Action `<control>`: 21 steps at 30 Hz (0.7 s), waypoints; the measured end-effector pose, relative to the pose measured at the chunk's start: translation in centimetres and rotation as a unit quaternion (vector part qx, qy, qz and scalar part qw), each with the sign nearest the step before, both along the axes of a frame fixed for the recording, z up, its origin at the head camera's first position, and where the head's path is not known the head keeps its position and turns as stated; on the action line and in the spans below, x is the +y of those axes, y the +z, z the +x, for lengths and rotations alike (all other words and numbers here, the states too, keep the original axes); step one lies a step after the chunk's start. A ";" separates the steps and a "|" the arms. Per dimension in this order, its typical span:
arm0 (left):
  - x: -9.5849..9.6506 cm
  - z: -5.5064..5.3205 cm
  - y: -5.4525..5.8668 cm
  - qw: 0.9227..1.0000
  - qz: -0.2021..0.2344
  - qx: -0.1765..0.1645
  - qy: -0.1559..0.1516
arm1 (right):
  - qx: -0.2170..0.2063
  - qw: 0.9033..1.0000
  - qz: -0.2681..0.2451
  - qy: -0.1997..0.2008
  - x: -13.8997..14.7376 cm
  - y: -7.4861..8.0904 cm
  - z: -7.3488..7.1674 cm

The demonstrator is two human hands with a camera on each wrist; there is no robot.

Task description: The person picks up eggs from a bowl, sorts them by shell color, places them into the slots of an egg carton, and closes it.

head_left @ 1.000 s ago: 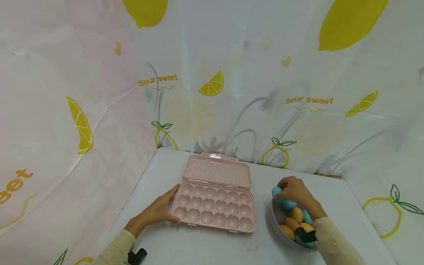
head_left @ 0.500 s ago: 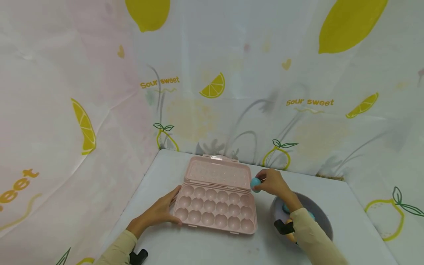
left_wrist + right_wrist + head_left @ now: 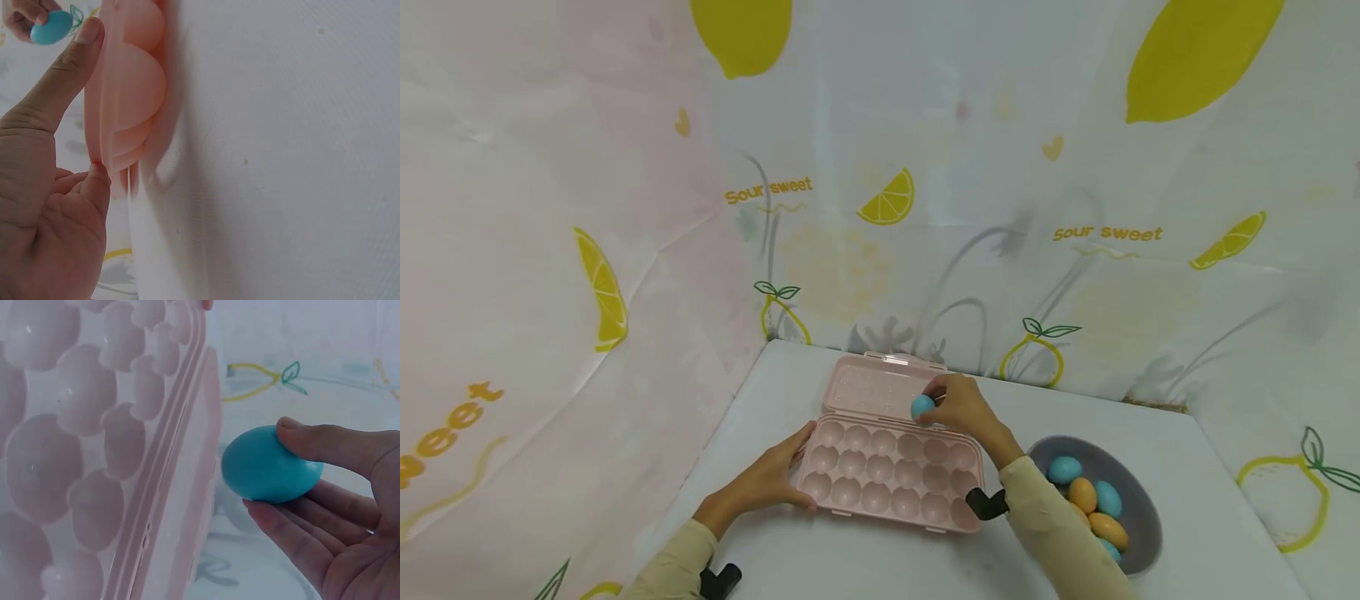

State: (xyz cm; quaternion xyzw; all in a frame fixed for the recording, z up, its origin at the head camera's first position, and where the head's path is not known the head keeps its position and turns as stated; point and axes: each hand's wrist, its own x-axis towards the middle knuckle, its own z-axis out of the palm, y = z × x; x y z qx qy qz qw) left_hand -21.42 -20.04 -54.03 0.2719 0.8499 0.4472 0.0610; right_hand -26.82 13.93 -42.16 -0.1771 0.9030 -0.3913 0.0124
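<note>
A pink plastic egg box [image 3: 892, 457] lies opened flat on the table, its rows of round hollows facing up and its lid [image 3: 867, 388] folded back behind. My left hand [image 3: 765, 481] holds the left end of the box, thumb at the near corner and fingers at the far one. In the left wrist view the thumb [image 3: 65, 72] lies along the rim. A blue egg [image 3: 269, 465] is pinched between thumb and fingertips of my right hand [image 3: 964, 410], held over the hinge side of the box. In the right wrist view the egg lies near the lid's edge.
A grey bowl [image 3: 1142, 521] with several blue and orange eggs stands at the right, partly behind the right sleeve [image 3: 1060, 525]. The white table [image 3: 820, 558] ends at a wall sheet [image 3: 970, 167] printed with lemons. Black wrist mounts [image 3: 987, 503] stick out from the sleeves.
My right hand has lifted the blue egg from the bowl and carried it left to the back of the egg box. The left hand keeps its place on the box.
</note>
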 end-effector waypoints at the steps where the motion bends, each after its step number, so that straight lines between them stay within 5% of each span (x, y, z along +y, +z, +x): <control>1: 0.0 0.0 0.0 1.000 -0.003 0.002 0.000 | 0.001 1.000 -0.005 0.003 -0.5 -0.2 -0.1; 9: 0.2 -0.2 0.0 1.000 -0.007 0.001 -0.001 | -0.006 0.998 -0.047 0.033 -4.3 -1.6 -0.8; 21: 0.0 -0.1 -0.1 1.000 0.004 0.008 -0.010 | -0.017 0.998 -0.043 0.052 -8.9 -3.6 -1.3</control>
